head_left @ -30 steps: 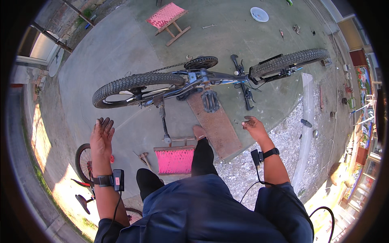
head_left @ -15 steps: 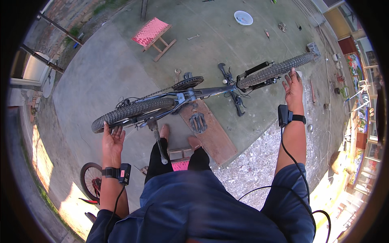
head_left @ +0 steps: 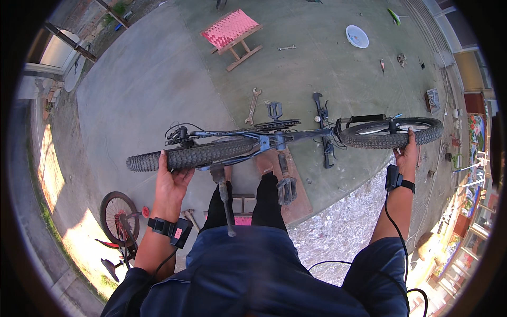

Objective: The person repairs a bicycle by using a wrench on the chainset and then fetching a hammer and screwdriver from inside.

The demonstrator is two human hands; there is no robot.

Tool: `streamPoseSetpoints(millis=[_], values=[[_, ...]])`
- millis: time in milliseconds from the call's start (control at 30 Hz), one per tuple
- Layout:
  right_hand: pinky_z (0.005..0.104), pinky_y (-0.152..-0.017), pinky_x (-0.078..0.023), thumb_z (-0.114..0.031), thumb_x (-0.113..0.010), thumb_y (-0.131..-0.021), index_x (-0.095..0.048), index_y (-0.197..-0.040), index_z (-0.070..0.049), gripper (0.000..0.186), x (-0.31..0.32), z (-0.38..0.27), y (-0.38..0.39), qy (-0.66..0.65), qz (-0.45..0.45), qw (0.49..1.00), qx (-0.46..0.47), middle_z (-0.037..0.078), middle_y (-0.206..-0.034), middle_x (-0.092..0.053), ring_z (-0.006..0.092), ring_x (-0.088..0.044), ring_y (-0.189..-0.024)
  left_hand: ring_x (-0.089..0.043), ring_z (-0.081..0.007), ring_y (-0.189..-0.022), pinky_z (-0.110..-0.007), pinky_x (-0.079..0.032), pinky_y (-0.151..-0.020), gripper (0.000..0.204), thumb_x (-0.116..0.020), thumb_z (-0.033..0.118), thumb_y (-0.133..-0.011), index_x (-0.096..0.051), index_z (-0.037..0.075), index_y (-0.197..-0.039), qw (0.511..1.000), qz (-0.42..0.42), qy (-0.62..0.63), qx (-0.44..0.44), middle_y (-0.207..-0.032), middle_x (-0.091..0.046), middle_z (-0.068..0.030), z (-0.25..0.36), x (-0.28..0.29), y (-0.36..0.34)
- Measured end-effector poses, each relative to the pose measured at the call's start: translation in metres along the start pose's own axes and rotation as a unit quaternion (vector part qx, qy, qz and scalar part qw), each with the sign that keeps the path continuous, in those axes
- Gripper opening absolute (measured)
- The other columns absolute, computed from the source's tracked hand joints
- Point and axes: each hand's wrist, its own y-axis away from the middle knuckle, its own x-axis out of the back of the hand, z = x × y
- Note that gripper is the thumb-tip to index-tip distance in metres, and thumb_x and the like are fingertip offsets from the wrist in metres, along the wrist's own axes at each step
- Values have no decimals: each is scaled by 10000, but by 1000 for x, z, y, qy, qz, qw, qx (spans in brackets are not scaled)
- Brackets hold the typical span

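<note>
A bicycle with a dark blue frame (head_left: 265, 141) lies across in front of me, seen from above. My left hand (head_left: 173, 182) grips the knobby tyre (head_left: 211, 154) of the left wheel, thumb on top and fingers curled under its near side. At the other end, my right hand (head_left: 406, 157) is closed on the near side of the right wheel's tyre (head_left: 369, 141). Between the hands are the chainring (head_left: 277, 126), a near pedal (head_left: 287, 190) and a far pedal (head_left: 274, 110). The handlebar (head_left: 323, 132) shows beneath the bike near the right wheel.
A wooden board (head_left: 300, 193) lies near my feet. Beyond the bike are a large wrench (head_left: 254, 105), a smaller wrench (head_left: 287, 48), a pink woven stool (head_left: 231, 29) and a white basin (head_left: 357, 36). A small bicycle (head_left: 120, 219) is on the left.
The bike's right end has come nearer to me, and its wheel has tipped so the rim shows. My hands have closed more firmly on the tyres. The whole view has shifted.
</note>
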Motion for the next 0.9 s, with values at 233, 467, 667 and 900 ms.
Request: streamPoseSetpoints(millis=[233,467,667,900], values=[[398,-735,-577,-340,-662,-875,-585,-1147,-102,369,24,-23,-26,-51,8,998,41,84,-1061,-646,244,-656,-878,-583,-230,-1031,-479,-454,-929,368,-636,414,-886,-565,142,-1124,997,35,-2,-63,-1118,-598,-66,0,-4,-15],[409,-758,-586,-289,-672,-871,-570,-1113,-59,349,42,-41,-45,-42,-32,999,-4,108,-1038,-648,260,-660,-877,-620,-202,-914,-420,-533,-785,278,-613,317,-889,-577,107,-1068,994,76,-9,-84,-1022,-630,-46,2,-7,-18],[393,-723,-595,-268,-636,-896,-587,-1103,-67,292,57,-45,-73,-61,-36,997,-6,103,-1056,-649,246,-663,-882,-629,-218,-936,-450,-540,-819,246,-598,292,-891,-572,108,-1053,991,94,19,-88,-1033,-625,-50,13,6,-17],[404,-797,-574,-245,-662,-869,-586,-1133,-69,326,51,-64,-84,-91,-45,995,14,99,-1089,-649,254,-654,-932,-623,-215,-927,-440,-549,-802,235,-603,277,-886,-567,98,-1034,987,110,13,-119,-1014,-619,-53,12,8,-6]])
